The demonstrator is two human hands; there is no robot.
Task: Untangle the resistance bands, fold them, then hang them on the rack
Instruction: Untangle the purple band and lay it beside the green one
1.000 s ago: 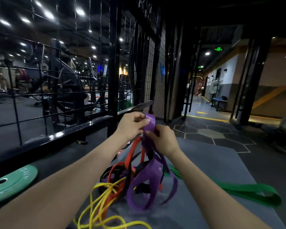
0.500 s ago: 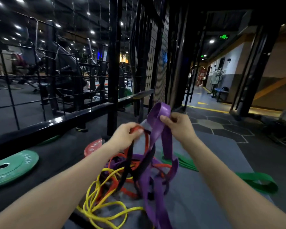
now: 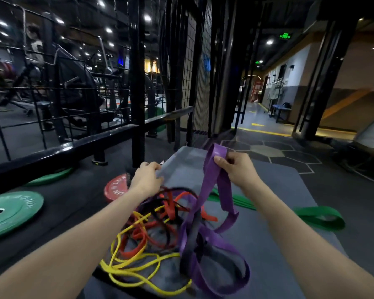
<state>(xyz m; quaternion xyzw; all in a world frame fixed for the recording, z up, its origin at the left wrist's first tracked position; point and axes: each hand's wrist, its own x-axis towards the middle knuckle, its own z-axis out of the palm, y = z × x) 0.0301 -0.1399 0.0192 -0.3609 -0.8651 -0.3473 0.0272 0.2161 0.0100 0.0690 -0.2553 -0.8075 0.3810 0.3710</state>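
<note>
While the purple band (image 3: 212, 169) is being pinched by the right hand (image 3: 235, 167), the left hand's (image 3: 146, 180) curled grip is being obscured by blur.

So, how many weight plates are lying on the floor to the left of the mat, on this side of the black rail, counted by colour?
green plates: 2
red plate: 1
total: 3

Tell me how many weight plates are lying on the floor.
3: a green plate at far left, another green plate under the rail, a red plate by the left hand. Others may be hidden.
</note>
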